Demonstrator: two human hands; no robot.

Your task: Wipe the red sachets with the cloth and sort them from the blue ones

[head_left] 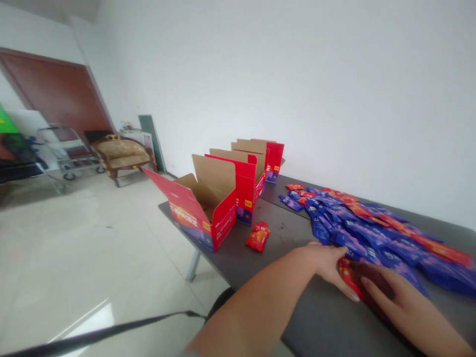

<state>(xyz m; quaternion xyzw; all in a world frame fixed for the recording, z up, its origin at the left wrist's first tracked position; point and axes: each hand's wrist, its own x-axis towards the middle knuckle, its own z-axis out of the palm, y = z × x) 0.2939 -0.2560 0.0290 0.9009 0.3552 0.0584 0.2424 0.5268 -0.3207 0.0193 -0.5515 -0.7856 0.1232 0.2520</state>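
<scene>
On a dark grey table (260,258) lies a long heap of blue and red sachets (372,228). My left hand (327,265) rests at the near edge of the heap, fingers curled round a small stack of red sachets (347,277). My right hand (394,297) presses on the same stack from the right, fingers bent over it. One red sachet (258,236) lies alone on the table, left of my hands. Beyond it stands an open red carton (203,208) with its lid flap folded out.
Further open red cartons (256,168) stand in a row behind the first, along the table's far left end. A white wall runs behind the table. On the pale tiled floor at the left are an upholstered bench (121,156), a metal trolley (69,148) and a brown door (55,94).
</scene>
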